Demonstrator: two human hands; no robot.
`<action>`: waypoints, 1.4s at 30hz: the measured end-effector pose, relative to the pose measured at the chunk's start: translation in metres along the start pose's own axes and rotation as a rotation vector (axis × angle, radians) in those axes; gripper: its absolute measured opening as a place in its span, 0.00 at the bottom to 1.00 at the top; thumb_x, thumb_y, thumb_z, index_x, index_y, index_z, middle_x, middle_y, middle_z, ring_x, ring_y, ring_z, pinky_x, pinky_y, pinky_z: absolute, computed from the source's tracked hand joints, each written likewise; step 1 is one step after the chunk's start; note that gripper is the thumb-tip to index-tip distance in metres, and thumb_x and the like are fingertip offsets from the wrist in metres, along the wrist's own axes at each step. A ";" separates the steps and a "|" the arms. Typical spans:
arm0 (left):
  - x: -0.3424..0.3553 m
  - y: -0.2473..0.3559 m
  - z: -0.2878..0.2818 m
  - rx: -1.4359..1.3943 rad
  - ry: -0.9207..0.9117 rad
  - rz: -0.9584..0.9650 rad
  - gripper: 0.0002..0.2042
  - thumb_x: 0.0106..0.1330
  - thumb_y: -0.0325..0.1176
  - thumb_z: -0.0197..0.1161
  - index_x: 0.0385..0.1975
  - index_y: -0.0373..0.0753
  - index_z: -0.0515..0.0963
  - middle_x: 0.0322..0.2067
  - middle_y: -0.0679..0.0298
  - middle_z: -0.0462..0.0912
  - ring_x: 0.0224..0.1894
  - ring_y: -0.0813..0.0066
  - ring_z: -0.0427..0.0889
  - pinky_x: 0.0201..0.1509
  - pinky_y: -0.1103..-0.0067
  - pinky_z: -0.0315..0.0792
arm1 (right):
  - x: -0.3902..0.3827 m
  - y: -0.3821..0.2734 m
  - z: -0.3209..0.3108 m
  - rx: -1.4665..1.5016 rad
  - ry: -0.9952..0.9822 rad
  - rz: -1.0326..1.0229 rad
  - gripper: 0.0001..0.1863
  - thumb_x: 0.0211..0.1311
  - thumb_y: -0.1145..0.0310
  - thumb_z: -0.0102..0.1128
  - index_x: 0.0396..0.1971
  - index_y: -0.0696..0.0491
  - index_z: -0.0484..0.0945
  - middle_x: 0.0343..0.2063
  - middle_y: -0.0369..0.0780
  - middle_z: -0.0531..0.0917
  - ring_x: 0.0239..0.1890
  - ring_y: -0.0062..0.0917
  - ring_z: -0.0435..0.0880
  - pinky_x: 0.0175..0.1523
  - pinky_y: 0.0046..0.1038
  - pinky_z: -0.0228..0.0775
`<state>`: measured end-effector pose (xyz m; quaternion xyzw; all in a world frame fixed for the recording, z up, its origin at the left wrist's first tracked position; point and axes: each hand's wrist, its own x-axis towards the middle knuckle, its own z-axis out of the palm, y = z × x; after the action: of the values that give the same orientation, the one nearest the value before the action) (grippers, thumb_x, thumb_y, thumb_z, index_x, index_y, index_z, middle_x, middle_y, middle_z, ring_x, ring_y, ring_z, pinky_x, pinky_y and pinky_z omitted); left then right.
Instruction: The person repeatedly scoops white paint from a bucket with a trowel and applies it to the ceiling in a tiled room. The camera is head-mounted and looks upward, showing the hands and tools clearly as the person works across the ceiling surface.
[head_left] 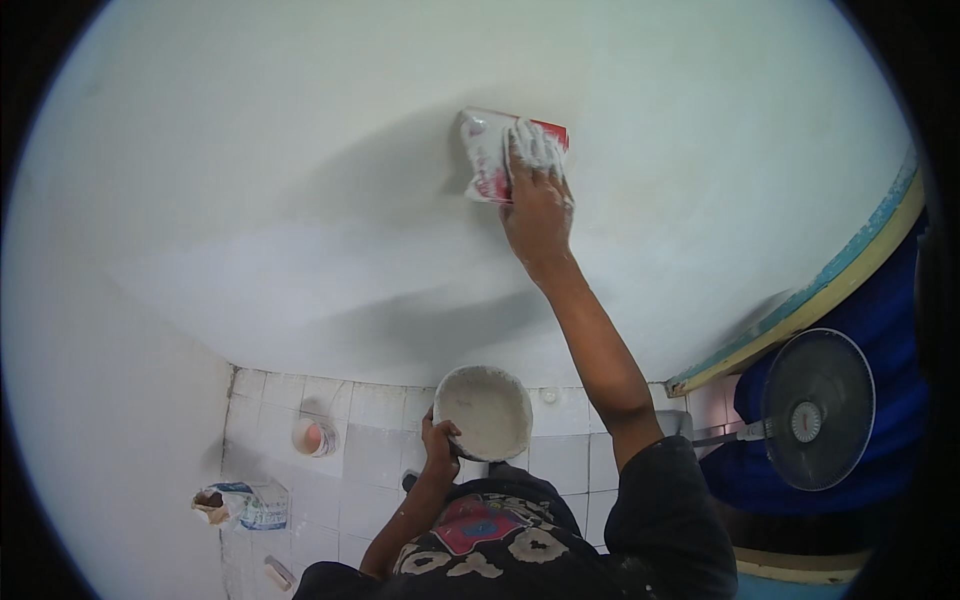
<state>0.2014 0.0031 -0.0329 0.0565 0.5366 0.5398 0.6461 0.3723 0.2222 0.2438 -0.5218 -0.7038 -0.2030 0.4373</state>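
Note:
My right hand (541,205), its fingers coated in white, is closed on a flat red spreader (484,160) smeared with white paste. The arm reaches up and forward, and the spreader lies against the white wall (300,130) or very close to it. Low in front of my body, my left hand (440,447) grips the left side of a round tub (438,412). Inside the tub is a pale grey-white paste (487,415). My left fingers are partly hidden beneath the tub.
A standing fan (818,410) is at the right, by a blue curtain (745,478) and a yellow-and-blue wall edge (850,262). On the tiled floor (375,460), left, are a small pot (314,437), an opened bag (262,505) and a small pale block (280,573).

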 end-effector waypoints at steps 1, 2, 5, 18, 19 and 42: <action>0.001 0.004 0.003 0.001 -0.007 0.007 0.42 0.38 0.18 0.52 0.64 0.41 0.59 0.48 0.54 0.71 0.47 0.60 0.74 0.44 0.71 0.76 | -0.003 0.011 0.022 -0.129 0.015 -0.065 0.36 0.46 0.73 0.67 0.61 0.54 0.68 0.37 0.48 0.82 0.43 0.46 0.79 0.52 0.43 0.71; 0.008 0.002 -0.003 -0.008 -0.008 0.014 0.42 0.38 0.18 0.52 0.64 0.41 0.59 0.48 0.54 0.71 0.47 0.60 0.74 0.44 0.72 0.76 | -0.007 0.013 0.034 -0.106 0.020 -0.069 0.36 0.46 0.73 0.67 0.60 0.54 0.68 0.36 0.48 0.82 0.43 0.45 0.80 0.52 0.44 0.71; 0.015 -0.008 -0.029 -0.011 -0.009 0.022 0.41 0.40 0.19 0.52 0.64 0.41 0.58 0.46 0.55 0.71 0.44 0.63 0.74 0.42 0.73 0.76 | -0.022 0.016 0.062 -0.089 -0.003 -0.029 0.36 0.47 0.72 0.67 0.61 0.53 0.68 0.35 0.48 0.82 0.40 0.44 0.81 0.52 0.44 0.71; -0.017 0.078 -0.095 0.019 -0.237 -0.040 0.37 0.38 0.21 0.49 0.59 0.39 0.62 0.44 0.56 0.71 0.43 0.63 0.74 0.44 0.75 0.75 | -0.093 -0.039 0.058 0.160 -0.195 0.357 0.28 0.44 0.78 0.63 0.52 0.55 0.78 0.32 0.50 0.83 0.39 0.46 0.83 0.48 0.39 0.76; -0.014 0.082 -0.098 0.012 -0.263 -0.039 0.37 0.38 0.22 0.49 0.59 0.39 0.63 0.44 0.57 0.72 0.43 0.63 0.74 0.44 0.75 0.75 | -0.090 -0.030 0.057 0.344 -0.038 0.317 0.19 0.50 0.79 0.61 0.45 0.58 0.81 0.30 0.50 0.84 0.34 0.37 0.86 0.43 0.30 0.76; -0.032 0.016 -0.089 0.041 -0.106 -0.067 0.41 0.37 0.20 0.50 0.63 0.40 0.59 0.45 0.56 0.71 0.44 0.62 0.73 0.42 0.73 0.75 | -0.049 0.029 0.023 0.331 0.536 0.416 0.25 0.56 0.75 0.48 0.57 0.63 0.68 0.49 0.55 0.77 0.50 0.48 0.79 0.56 0.40 0.69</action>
<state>0.1293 -0.0598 -0.0390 0.0803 0.5142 0.5031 0.6900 0.3926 0.2231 0.1860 -0.5045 -0.4666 -0.1225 0.7161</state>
